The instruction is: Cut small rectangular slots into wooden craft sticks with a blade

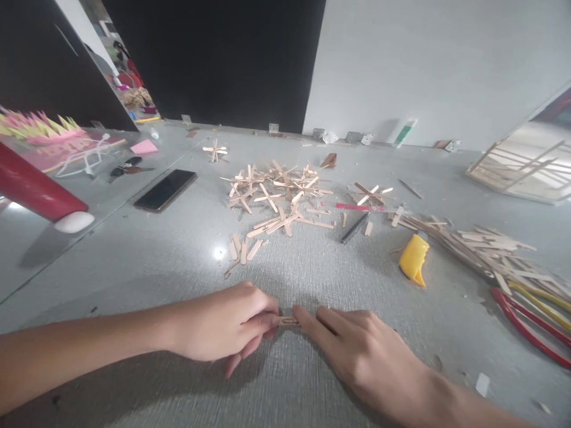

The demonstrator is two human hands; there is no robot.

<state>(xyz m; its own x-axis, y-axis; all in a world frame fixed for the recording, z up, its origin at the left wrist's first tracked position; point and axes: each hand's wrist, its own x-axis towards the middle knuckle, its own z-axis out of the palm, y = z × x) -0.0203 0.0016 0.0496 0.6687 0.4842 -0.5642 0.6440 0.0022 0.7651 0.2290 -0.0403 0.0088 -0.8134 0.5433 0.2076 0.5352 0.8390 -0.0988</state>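
Note:
Low on the grey table (147,261), my left hand (223,327) pinches one end of a short wooden stick piece (289,321). My right hand (357,351) meets it from the right, its index fingertip pressed on the stick's other end and the remaining fingers lying loosely curled on the table. Most of the stick is hidden by my fingers. Farther back lies a heap of glued stick crosses (276,193), with several loose short sticks (243,249) in front of it.
A yellow tool (414,259) and a long bundle of sticks (482,246) lie at the right, with red and yellow handles (530,324) near the edge. A phone (165,189), a red cylinder (31,190) and a dark pen (354,227) are also on the table.

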